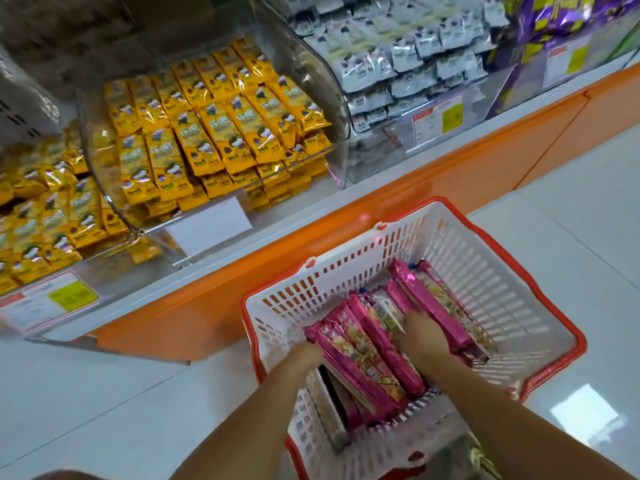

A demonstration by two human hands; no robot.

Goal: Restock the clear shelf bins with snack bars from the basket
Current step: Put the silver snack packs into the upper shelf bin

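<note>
A white basket with a red rim (540,327) stands on the floor in front of the shelf. Inside lie several pink snack bars (367,344), stacked side by side. My left hand (306,353) reaches in at the left end of the stack, its fingers tucked behind the bars and hidden. My right hand (420,336) is down among the bars in the middle, fingers curled round some of them. Above, a clear shelf bin (211,233) holds rows of yellow snack bars (207,133).
Another clear bin with silver-white packets (398,67) sits to the right, and purple bags (554,22) beyond it. More yellow bars (38,216) fill the bin at left. An orange shelf base (311,237) runs across, with price labels (52,299) on it. White floor tiles surround the basket.
</note>
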